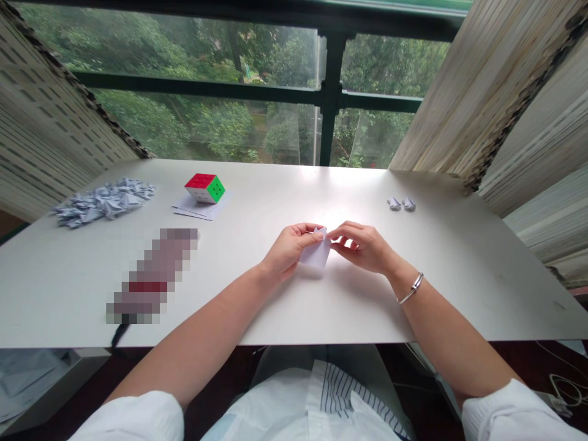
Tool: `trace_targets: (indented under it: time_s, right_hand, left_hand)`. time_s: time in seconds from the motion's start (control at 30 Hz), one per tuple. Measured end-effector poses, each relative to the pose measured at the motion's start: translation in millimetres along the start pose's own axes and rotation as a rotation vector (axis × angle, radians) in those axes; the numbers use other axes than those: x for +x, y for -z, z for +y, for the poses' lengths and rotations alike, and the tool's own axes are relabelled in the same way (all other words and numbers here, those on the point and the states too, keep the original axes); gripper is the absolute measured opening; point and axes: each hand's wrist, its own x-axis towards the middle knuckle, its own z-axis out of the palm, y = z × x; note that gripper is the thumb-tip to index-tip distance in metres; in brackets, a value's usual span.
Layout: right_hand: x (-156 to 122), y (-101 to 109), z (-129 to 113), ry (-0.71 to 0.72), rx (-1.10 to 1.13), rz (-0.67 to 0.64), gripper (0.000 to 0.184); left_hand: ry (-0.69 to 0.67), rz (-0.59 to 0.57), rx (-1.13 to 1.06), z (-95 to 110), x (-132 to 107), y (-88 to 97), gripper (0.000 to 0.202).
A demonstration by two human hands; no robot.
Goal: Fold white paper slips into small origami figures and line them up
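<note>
A small folded sheet of white paper (315, 253) is held over the table, in front of me. My left hand (289, 246) pinches its upper left part, thumb on the near face and fingers behind. From the other side, the curled fingers and thumb of my right hand (362, 245) meet the paper's right edge near the top; the exact contact is partly hidden. A silver bracelet (411, 289) circles my right wrist.
A puzzle cube (203, 188) rests on several white paper sheets (209, 212). Left of it lies a heap of folded paper pieces (105, 202). Two small folded pieces (401, 204) sit at the right. A pixelated object (154, 278) with a dark strap lies on the white table (459, 269).
</note>
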Motion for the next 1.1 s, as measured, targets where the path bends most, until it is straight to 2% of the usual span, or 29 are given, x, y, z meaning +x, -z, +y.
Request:
trace_targets:
  time_s: [0.2, 0.53, 0.73, 0.9, 1.1]
  right_hand:
    - [1, 1, 0, -0.026, 0.055, 0.009, 0.018]
    - [-1, 0, 0, -0.038, -0.038, 0.011, 0.015]
    - [-1, -4, 1, -0.023, -0.105, 0.118, 0.011]
    - [3, -12, -3, -0.157, 0.016, 0.228, 0.01]
    - [6, -21, -7, -0.438, 0.238, 0.308, 0.014]
  left_hand:
    - [0.048, -0.026, -0.037, 5, -3, -1.8, 0.036]
    - [0.0, -0.023, 0.011, -2, -3, -2.5, 0.033]
    - [-0.059, 0.002, -0.038, -6, -3, -5.7, 0.032]
    - [-0.104, 0.023, -0.058, -7, -3, -8.9, 0.035]
    - [-0.129, 0.027, -0.022, -7, -4, -9.2, 0.036]
